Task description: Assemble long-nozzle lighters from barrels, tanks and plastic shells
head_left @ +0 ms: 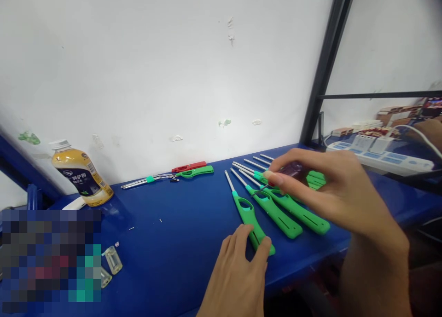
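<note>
Green lighter (247, 218) between slightly spread left fingers (243, 234), dark-handled tool (293, 170) in narrowly pinched right fingers (290, 185).

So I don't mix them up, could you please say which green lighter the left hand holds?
The green lighter farthest left among those fanned out; it alone is held by the left hand.

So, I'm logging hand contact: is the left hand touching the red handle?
No, the left hand is on the nearest green lighter, while the red handle lies by the wall.

bottle (83, 176) on table (165, 266), left | lighter row (276, 213) on table, right | wall (165, 77) behind table
</note>
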A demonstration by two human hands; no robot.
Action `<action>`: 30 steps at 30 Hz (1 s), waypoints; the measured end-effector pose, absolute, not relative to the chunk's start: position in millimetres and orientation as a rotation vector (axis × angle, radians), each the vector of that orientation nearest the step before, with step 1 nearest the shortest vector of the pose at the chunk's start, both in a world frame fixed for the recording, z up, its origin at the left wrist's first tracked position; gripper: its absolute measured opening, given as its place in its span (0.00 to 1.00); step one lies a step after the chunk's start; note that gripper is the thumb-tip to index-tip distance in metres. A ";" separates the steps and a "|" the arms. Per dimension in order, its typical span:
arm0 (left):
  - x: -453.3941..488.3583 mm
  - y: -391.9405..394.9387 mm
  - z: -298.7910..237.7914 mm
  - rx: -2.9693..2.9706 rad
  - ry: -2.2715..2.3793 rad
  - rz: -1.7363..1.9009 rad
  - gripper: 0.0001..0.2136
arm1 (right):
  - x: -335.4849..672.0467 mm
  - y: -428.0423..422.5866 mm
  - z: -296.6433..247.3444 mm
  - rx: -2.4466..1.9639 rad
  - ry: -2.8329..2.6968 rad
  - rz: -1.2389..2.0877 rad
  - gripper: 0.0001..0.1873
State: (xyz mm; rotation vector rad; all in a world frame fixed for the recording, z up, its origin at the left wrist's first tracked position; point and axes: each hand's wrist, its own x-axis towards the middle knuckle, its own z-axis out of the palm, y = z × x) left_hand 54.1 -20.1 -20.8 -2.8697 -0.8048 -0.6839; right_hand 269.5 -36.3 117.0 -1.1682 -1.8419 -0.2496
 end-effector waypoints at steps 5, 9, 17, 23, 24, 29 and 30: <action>52.1 -18.4 -24.2 -2.843 -0.709 -0.584 0.31 | 261.7 -25.2 112.0 -1.180 -2.013 -0.083 0.06; 36.3 -20.0 -7.0 -2.809 -0.711 -0.554 0.21 | 248.1 -12.8 104.6 -1.317 -2.212 0.041 0.11; -32.7 -5.1 62.9 -2.836 -1.218 -0.569 0.13 | 195.4 10.9 64.8 -1.359 -2.611 -0.042 0.12; -79.2 9.3 64.0 -2.804 -1.503 -0.597 0.17 | 179.3 32.9 73.2 -1.342 -2.843 -0.140 0.25; -83.8 11.0 64.1 -2.823 -1.533 -0.588 0.17 | 179.7 45.1 80.3 -1.358 -2.846 -0.160 0.24; -92.9 17.7 69.6 -2.830 -1.606 -0.566 0.17 | 186.9 140.7 106.2 -1.569 -2.751 -0.287 0.22; -93.2 18.0 70.3 -2.825 -1.614 -0.560 0.17 | 189.2 160.5 106.7 -1.605 -2.753 -0.283 0.21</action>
